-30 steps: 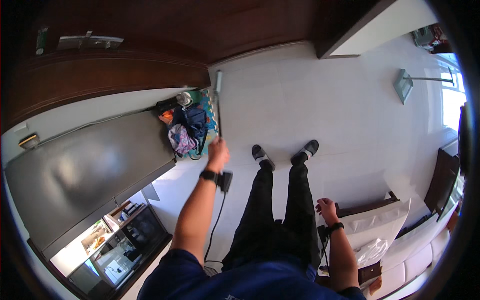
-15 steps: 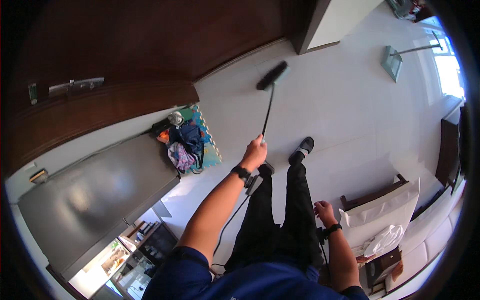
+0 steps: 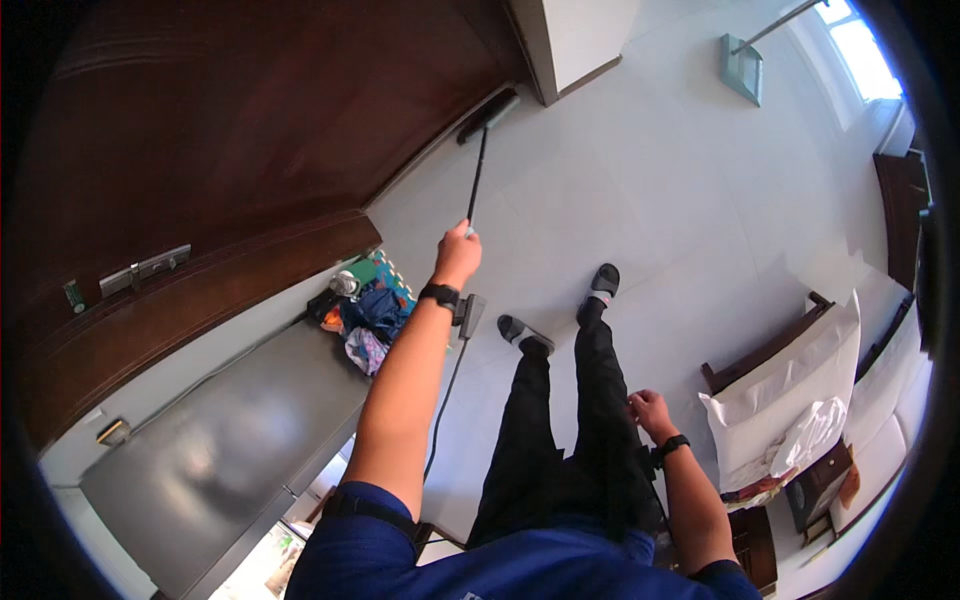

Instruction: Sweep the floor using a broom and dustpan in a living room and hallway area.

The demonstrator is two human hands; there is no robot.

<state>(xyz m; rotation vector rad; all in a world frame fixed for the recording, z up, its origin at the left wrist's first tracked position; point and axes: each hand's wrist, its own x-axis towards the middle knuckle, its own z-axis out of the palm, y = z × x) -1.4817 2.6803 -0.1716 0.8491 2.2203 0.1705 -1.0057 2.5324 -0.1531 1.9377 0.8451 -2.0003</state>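
Broom [image 3: 478, 168] sits in your left hand [image 3: 457, 258] in the head view: your fingers wrap around its thin handle, and the end behind your fist is hidden. The handle slants away from you, and the broom head [image 3: 488, 116], dark-bristled with a pale back, is at the far edge of the floor [image 3: 600, 190], just beside the foot of the dark wooden door [image 3: 250, 130] and near the corner where the white wall [image 3: 590, 40] begins. Whether its bristles touch the door cannot be told.

The broom looks light and its handle stiff, perhaps smooth enough to twist in a slack grip. Its weight probably lies toward the head, so take hold firmly around the upper handle; the bristles should bend softly, and nothing about it seems fragile.

Your right hand [image 3: 652, 414] hangs beside your right thigh, fingers partly curled. Nothing shows in it, but its palm is hidden, so I cannot tell how tightly it closes.

Toward the floor's far right edge stands a pale green dustpan [image 3: 741, 75], well apart from the broom. Toward its left edge, a heap of cloth and bags [image 3: 372, 315] lies on a patterned mat [image 3: 397, 283].
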